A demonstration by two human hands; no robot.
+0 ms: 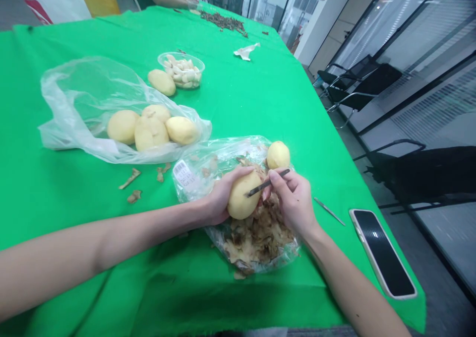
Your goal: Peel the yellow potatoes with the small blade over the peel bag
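Head view: left hand (223, 198) clamped fingers around a smooth yellow potato (241, 197), right hand (293, 200) around a slim dark peeler (268, 182).

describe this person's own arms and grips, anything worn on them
The left forearm and right forearm are slim and bare, with no sleeve showing in view. The left grip and right grip wear no gloves, and no ring, watch or bracelet shows on either.
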